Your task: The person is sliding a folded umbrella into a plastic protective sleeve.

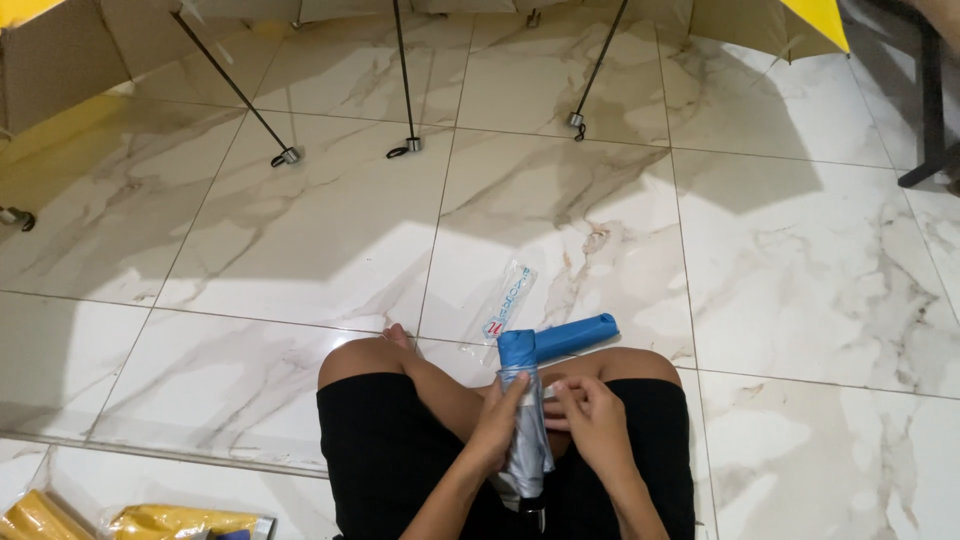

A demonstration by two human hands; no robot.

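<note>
I sit cross-legged on a marble floor with a folded umbrella point(524, 420) upright in my lap; it is blue at the top and silver-grey below. My left hand point(500, 420) wraps around its silver body. My right hand point(590, 415) pinches a small strap or tab at the umbrella's side with its fingertips. A blue umbrella sleeve point(575, 336) lies across my right knee, touching the umbrella's top. A clear plastic wrapper with blue print point(505, 300) lies on the floor just beyond my knees.
Several open yellow umbrellas point(770, 20) stand along the far edge, their black handles point(408, 146) resting on the tiles. Yellow packaged items point(180, 522) lie at the bottom left. A black furniture leg point(930, 110) stands at the right.
</note>
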